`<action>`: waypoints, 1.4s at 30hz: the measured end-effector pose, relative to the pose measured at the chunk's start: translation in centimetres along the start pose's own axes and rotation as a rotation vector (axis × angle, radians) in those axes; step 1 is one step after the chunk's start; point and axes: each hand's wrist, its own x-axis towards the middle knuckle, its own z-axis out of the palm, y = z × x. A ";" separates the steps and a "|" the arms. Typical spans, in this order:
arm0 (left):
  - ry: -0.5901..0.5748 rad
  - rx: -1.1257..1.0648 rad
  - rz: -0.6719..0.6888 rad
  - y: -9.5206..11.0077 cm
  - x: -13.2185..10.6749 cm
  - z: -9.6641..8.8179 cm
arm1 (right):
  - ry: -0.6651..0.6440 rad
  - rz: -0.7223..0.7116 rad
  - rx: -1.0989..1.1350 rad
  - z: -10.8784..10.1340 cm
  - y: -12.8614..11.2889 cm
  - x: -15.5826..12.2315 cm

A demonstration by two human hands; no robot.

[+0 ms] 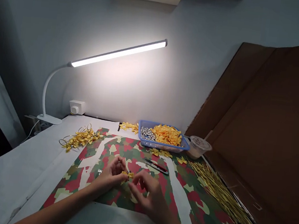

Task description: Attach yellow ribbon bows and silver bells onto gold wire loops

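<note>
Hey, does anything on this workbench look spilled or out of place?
A few yellow ribbon bows lie loose on the camouflage-patterned mat, just in front of the blue plastic tray. They look spilled because they sit apart from the heap inside the tray. Nothing on the mat looks damaged.

The bench was covered in pale sheeting, with a camouflage-patterned mat lying across its middle. At the mat's far left corner, a tangle of yellow ribbon bows trailed gold wire, partly overlapping the mat. Along the mat's far edge sat a blue plastic tray, with a clear plastic tub just to its right and loose yellow bows just to its left. Red-handled snips lay on the mat, and a sheaf of thin gold strands spread across its right side.
</note>
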 end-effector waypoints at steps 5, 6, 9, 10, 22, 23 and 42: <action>-0.145 -0.079 -0.075 -0.4 -0.1 -0.3 | -0.102 0.359 0.443 -0.7 0.1 0.8; -0.163 -0.083 -0.092 -0.5 -0.2 -0.4 | -0.147 0.371 0.484 -0.8 0.2 0.8; -0.193 -0.078 -0.127 -0.5 -0.3 -0.5 | -0.227 0.364 0.498 -1.2 0.4 0.8; -0.197 -0.075 -0.132 -0.5 -0.3 -0.5 | -0.235 0.352 0.483 -1.3 0.5 0.8; -0.195 -0.006 -0.188 0.5 0.0 -0.3 | -0.254 0.374 0.590 -1.6 0.9 0.8; -0.185 -0.001 -0.194 0.6 0.0 -0.3 | -0.249 0.391 0.611 -1.5 0.9 0.7; 0.034 0.111 -0.345 -0.1 0.8 -0.2 | -0.188 0.508 0.571 -0.8 2.3 0.4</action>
